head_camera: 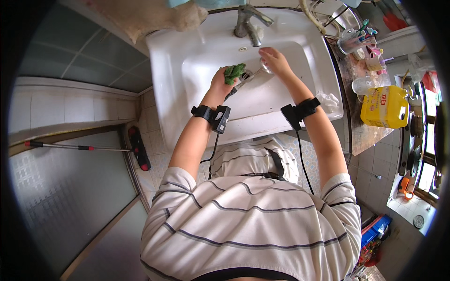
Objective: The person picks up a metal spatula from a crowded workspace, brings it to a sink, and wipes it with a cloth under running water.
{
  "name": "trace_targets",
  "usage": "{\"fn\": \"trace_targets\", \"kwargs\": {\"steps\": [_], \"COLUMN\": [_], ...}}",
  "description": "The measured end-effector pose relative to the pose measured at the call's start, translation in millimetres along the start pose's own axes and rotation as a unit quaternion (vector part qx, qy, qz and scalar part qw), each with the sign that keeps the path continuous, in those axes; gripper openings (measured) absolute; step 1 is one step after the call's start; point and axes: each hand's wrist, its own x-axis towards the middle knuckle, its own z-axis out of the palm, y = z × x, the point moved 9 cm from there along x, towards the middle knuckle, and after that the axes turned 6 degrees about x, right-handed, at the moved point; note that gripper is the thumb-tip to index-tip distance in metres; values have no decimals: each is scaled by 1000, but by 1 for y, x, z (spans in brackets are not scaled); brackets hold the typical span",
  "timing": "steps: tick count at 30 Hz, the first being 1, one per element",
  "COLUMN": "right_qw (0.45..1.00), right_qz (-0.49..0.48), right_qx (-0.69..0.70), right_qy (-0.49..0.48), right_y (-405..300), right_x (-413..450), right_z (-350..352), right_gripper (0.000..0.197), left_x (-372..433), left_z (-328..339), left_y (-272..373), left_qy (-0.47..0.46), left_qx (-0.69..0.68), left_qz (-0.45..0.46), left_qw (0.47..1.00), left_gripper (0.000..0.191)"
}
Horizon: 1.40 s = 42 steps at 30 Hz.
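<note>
A white ceramic sink (168, 80) lies in front of me. My left hand (220, 80) holds a bunched green cloth (233, 73) over the basin, beside the drain. A long-handled metal ladle or spoon (250, 78) slants across the basin; the dark end of its handle lies by my left hand, its shiny bowl by my right. My right hand (276, 62) is at that bowl, below the faucet, fingers partly bent; whether it grips the bowl is unclear. The chrome faucet (250, 24) stands at the sink's back edge.
Crumpled white plastic or tissue (327, 102) lies on the sink's right rim. On the wooden counter (369, 140) to the right stand a yellow detergent jug (385, 107), a glass mug (362, 85) and a cup of toothbrushes (348, 44). A broom (139, 149) is at the left.
</note>
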Motion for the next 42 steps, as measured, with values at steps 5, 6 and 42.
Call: {"fn": "trace_targets", "kwargs": {"steps": [5,6,42], "right_qw": [955,933,976], "right_qz": [-208,-255,-215], "right_qx": [-159,-221,27], "right_qy": [137,126,-36], "right_y": [-73,-94,-7], "right_x": [8,5,-15], "right_z": [-51,-46,19], "right_gripper": [58,64,40], "left_x": [37,45,65], "left_z": [26,28,55], "left_y": [-16,-21,-45], "left_qy": [33,43,97], "left_qx": [-22,-55,52], "left_qz": [-7,-20,7], "left_qw": [999,997,994], "left_gripper": [23,23,30]}}
